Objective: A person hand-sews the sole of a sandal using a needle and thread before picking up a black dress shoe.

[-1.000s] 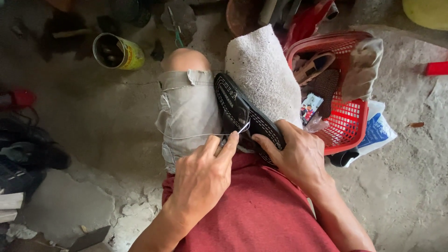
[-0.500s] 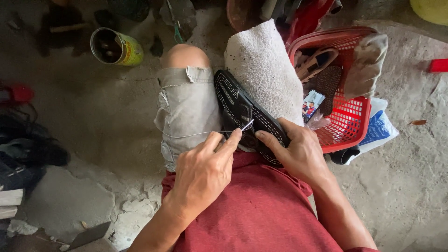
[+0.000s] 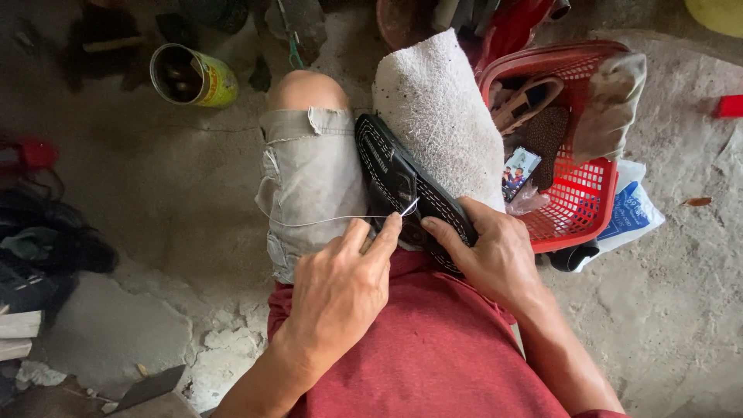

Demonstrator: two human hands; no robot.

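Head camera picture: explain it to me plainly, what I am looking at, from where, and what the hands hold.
The camera sits on a person's head and looks down at their own lap and two bare hands; there is no machine. The person wears a red shirt and grey shorts. A black shoe sole with white stitching lies between the knees, beside a whitish towel over one leg. The right hand steadies the sole. The left hand pinches something thin at the sole's edge, where a pale thread runs across the shorts. On the concrete floor stand a yellow can and a red plastic basket holding sandals and cloth.
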